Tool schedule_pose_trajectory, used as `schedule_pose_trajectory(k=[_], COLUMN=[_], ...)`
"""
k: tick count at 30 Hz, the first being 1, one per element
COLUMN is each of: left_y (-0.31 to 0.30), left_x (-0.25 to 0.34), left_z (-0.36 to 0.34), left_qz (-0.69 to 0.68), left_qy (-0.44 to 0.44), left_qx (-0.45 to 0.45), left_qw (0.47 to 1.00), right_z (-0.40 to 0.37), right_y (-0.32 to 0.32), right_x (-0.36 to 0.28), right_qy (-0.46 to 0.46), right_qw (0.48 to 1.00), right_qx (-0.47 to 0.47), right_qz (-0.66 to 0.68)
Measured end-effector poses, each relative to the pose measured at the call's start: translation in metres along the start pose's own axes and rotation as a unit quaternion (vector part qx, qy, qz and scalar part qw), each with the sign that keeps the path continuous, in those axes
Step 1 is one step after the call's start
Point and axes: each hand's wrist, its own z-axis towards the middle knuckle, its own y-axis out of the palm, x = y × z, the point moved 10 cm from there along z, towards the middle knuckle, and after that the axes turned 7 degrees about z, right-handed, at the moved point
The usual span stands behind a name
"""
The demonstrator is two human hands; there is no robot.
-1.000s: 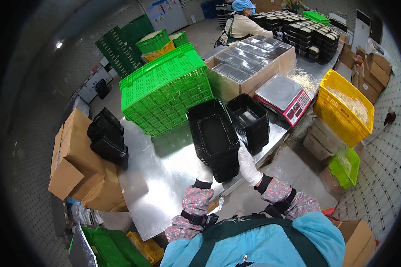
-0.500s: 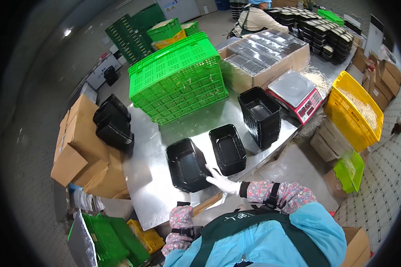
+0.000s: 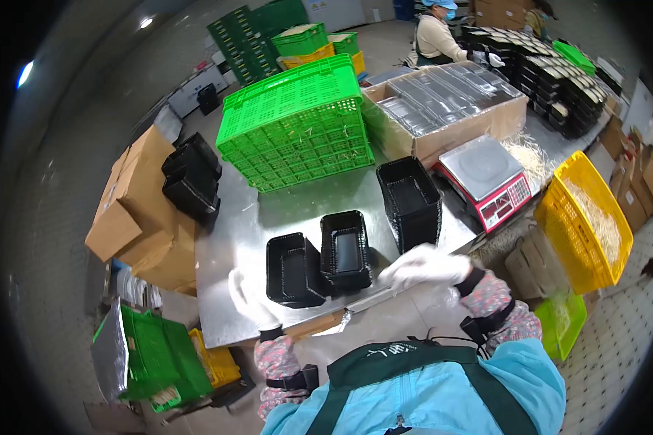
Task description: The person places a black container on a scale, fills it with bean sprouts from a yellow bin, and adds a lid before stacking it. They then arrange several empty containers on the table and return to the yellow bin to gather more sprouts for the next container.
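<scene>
Two black plastic trays stand side by side near the front edge of the metal table: the left tray point(image 3: 292, 272) and the right tray point(image 3: 345, 250). Each looks several layers deep. My left hand point(image 3: 252, 299), in a white glove, is just left of the left tray with its fingers stretched out, slightly blurred. White-gloved too, my right hand point(image 3: 426, 267) hovers right of the second tray, at the foot of a tall stack of black trays point(image 3: 413, 206). Its fingers point left and hold nothing visible; motion blurs them.
Behind the trays are a green crate point(image 3: 297, 130) and a carton of packed black trays point(image 3: 442, 101). A red scale point(image 3: 486, 177) sits right of the tall stack, near a yellow basket point(image 3: 584, 225). Cardboard boxes point(image 3: 149, 196) stand left. A co-worker point(image 3: 439, 36) is at the back.
My left hand has risen into view beside the left tray. My right hand has left the left tray and moved right. The two trays now stand closer together, and the view has shifted.
</scene>
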Motion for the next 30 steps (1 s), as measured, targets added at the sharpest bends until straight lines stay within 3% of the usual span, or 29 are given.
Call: schedule_pose_trajectory(k=[1, 2, 3, 5, 7, 8, 10, 12, 15, 16, 17, 20, 25, 29, 30], left_y=[0.036, 0.081, 0.125, 0.209, 0.280, 0.319, 0.352, 0.359, 0.359, 0.349, 0.335, 0.317, 0.255, 0.205, 0.197], left_x=[0.038, 0.059, 0.077, 0.082, 0.015, -0.031, -0.050, -0.048, -0.085, -0.067, -0.036, 0.002, 0.112, 0.136, 0.123], left_z=[-0.024, -0.046, -0.073, -0.125, -0.150, -0.155, -0.154, -0.159, -0.182, -0.187, -0.192, -0.184, -0.144, -0.110, -0.104], left_qz=[-0.018, -0.004, 0.010, -0.060, -0.204, -0.138, -0.004, 0.009, -0.109, -0.131, -0.187, -0.291, -0.383, -0.335, -0.307], left_qy=[0.012, 0.053, 0.092, 0.012, -0.065, -0.067, -0.076, -0.097, -0.176, -0.179, -0.249, -0.229, -0.169, -0.083, -0.074], left_qx=[-0.050, -0.152, -0.253, -0.322, -0.289, -0.309, -0.298, -0.270, -0.315, -0.311, -0.278, -0.196, -0.176, -0.141, -0.122], left_qw=[0.999, 0.987, 0.963, 0.945, 0.933, 0.939, 0.951, 0.958, 0.926, 0.924, 0.909, 0.908, 0.891, 0.928, 0.941], right_z=[-0.016, -0.046, -0.063, -0.077, -0.055, -0.035, -0.007, 0.035, 0.033, 0.030, 0.033, 0.007, -0.012, 0.022, 0.023], right_y=[-0.043, -0.076, -0.118, -0.200, -0.242, -0.260, -0.245, -0.219, -0.222, -0.235, -0.238, -0.201, -0.115, -0.076, -0.070], right_x=[-0.013, -0.039, -0.041, -0.013, 0.033, 0.075, 0.101, 0.126, 0.130, 0.137, 0.137, 0.046, -0.062, -0.072, -0.079], right_qy=[-0.112, -0.065, -0.137, -0.205, -0.171, -0.117, -0.092, -0.173, -0.191, -0.203, -0.219, -0.251, -0.319, -0.343, -0.373], right_qw=[0.993, 0.987, 0.964, 0.913, 0.896, 0.893, 0.899, 0.886, 0.906, 0.910, 0.912, 0.903, 0.915, 0.901, 0.905], right_qx=[0.013, 0.145, 0.218, 0.340, 0.383, 0.402, 0.377, 0.265, 0.271, 0.276, 0.284, 0.284, 0.185, 0.120, 0.150], right_qz=[0.026, 0.012, 0.068, 0.098, 0.147, 0.162, 0.201, 0.340, 0.262, 0.231, 0.201, 0.203, 0.161, 0.238, 0.140])
